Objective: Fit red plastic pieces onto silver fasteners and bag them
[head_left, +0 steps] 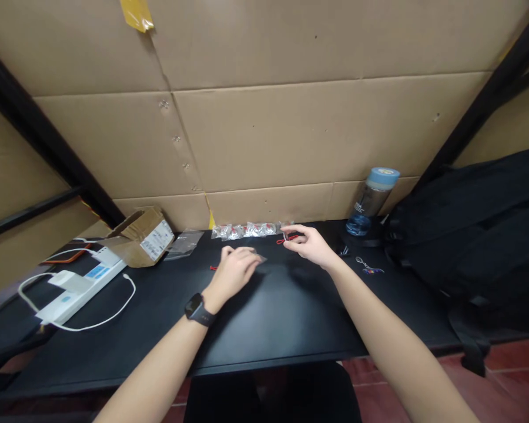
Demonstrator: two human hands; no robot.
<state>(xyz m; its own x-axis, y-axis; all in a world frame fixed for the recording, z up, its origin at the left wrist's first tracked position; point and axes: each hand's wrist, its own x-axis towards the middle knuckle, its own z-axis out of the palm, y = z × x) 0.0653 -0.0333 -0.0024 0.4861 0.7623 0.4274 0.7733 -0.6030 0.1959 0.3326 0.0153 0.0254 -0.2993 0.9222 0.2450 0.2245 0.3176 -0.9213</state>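
Observation:
My left hand, with a dark watch on its wrist, is closed over the black table. A bit of clear plastic bag sticks out past its fingertips. Just left of those fingers shows a short piece of red cord. My right hand pinches a small thin item between thumb and fingers; its details are too small to tell. A red cord loop shows at that pinch. Behind both hands, several small clear packets with silvery and red contents lie in a row along the cardboard wall.
A flat clear bag and an opened cardboard box lie at the left, near a white power strip with cables. On the right stand a blue-lidded bottle and a black backpack. A small corded trinket lies nearby.

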